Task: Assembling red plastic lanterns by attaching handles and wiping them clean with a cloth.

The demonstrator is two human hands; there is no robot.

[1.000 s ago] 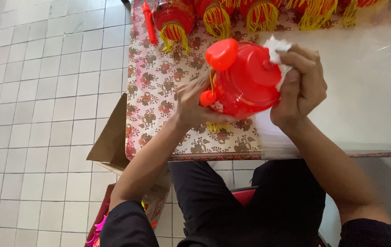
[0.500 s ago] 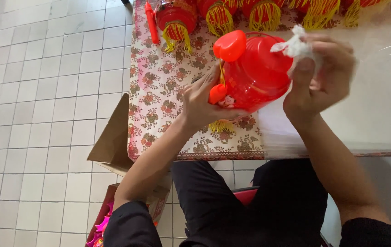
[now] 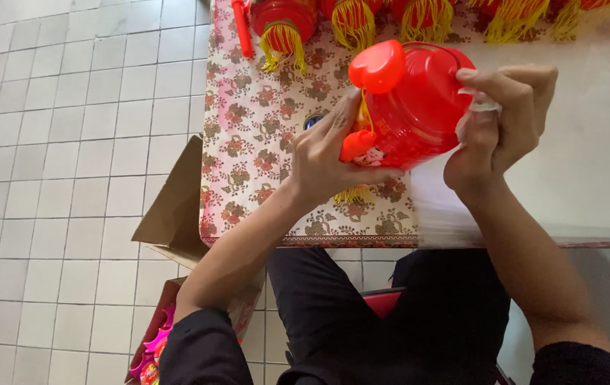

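Floral-patterned tablecloth [image 3: 248, 142] lay under the left hand [image 3: 326, 160] gripping a red plastic lantern [image 3: 412, 107], whose clear wrap, pinched in the right hand [image 3: 501, 125], looked liable to tear or slip.

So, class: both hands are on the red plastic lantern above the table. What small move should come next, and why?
Probably draw the clear plastic wrap further over the red plastic lantern. The right hand pinches the wrap at the lantern's side, the left hand steadies the lantern from the other side, and most of its red surface looks uncovered.
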